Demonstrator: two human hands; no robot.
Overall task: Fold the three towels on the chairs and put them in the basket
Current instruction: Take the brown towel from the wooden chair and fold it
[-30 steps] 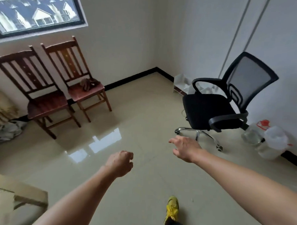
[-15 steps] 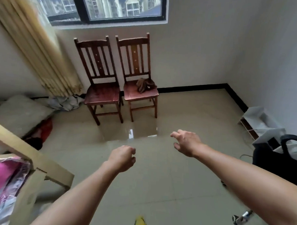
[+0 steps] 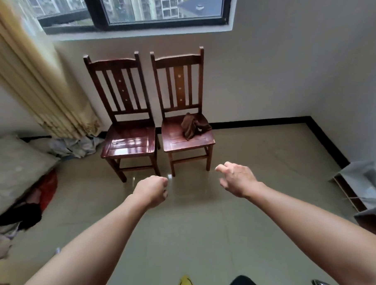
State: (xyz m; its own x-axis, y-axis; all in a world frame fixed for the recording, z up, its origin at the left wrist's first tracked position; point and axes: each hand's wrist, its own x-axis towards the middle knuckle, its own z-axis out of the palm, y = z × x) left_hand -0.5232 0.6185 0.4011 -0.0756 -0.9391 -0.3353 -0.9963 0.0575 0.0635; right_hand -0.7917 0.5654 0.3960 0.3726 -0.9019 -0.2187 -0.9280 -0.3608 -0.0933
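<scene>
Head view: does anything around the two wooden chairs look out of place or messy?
A brown towel lies crumpled on the right chair seat, not folded. Beside the left chair, crumpled cloth is heaped on the floor.

The single camera sits on the person's head and looks forward and down. It faces two dark red-brown wooden chairs at the white wall, not near, across the glossy beige tiled floor. The left forearm and right forearm enter from the lower edge.
</scene>
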